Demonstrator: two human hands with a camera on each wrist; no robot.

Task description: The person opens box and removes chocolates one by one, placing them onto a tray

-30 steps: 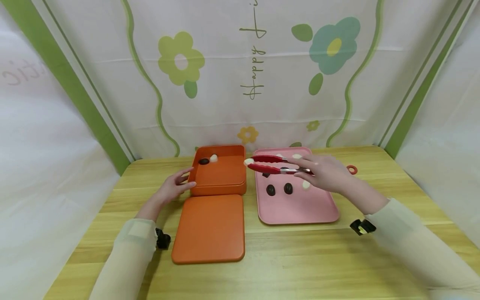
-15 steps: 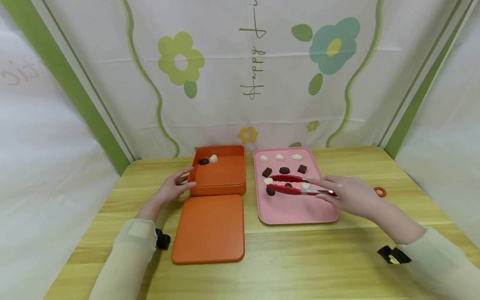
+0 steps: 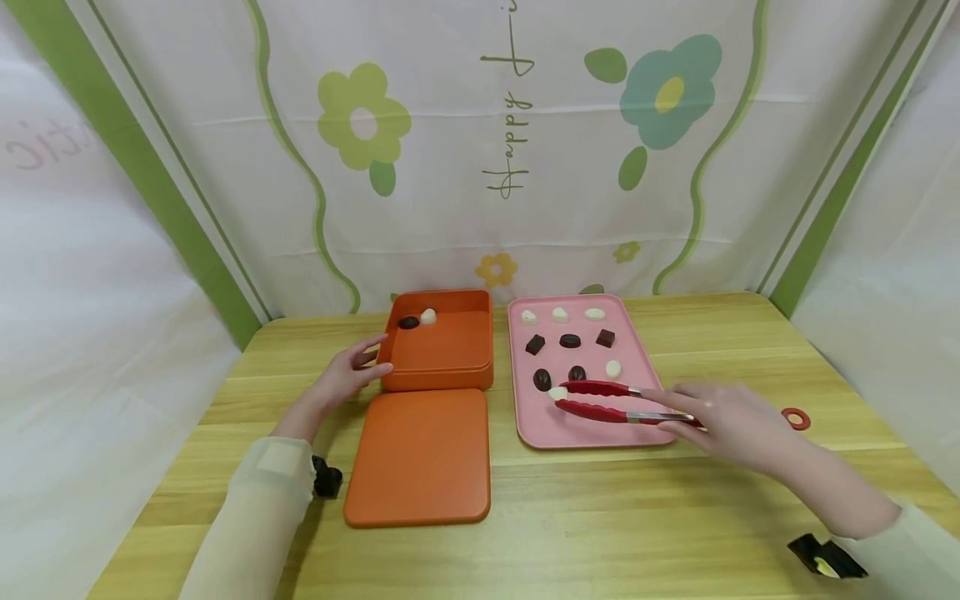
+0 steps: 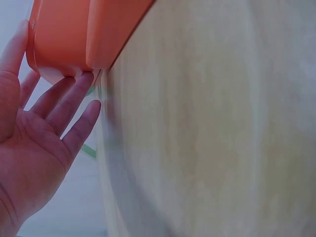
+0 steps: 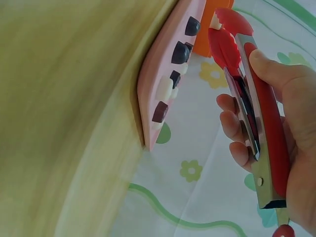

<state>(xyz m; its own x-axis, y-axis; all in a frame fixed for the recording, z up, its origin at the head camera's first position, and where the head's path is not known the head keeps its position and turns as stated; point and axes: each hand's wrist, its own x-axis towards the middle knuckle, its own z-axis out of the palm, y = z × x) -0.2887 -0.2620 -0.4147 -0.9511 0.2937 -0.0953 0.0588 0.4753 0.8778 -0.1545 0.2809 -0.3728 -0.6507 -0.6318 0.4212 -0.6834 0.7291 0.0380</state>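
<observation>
My right hand [image 3: 738,421] grips red-and-silver tongs [image 3: 600,389]. Between the tong tips is a small white chocolate [image 3: 557,393], held over the near part of the pink tray [image 3: 562,433]. The right wrist view shows the thumb on the red handle [image 5: 269,118] and fingers bent around the other arm. At the left, my left hand [image 3: 347,379] touches the side of the orange box [image 3: 438,381] with spread, fairly straight fingers. Inside that box lie a dark chocolate [image 3: 408,322] and a white one [image 3: 428,316], side by side at the back left.
Rows of dark and white chocolates sit on the tray, including a dark square piece [image 3: 605,338] and a white oval [image 3: 613,368]. An orange lid [image 3: 417,458] lies flat before the box. A printed curtain [image 3: 450,208] hangs behind the wooden table [image 3: 570,533].
From beside the box's right edge, the tongs with the white chocolate have moved right and nearer me, over the tray's near part. My left hand keeps its place at the box.
</observation>
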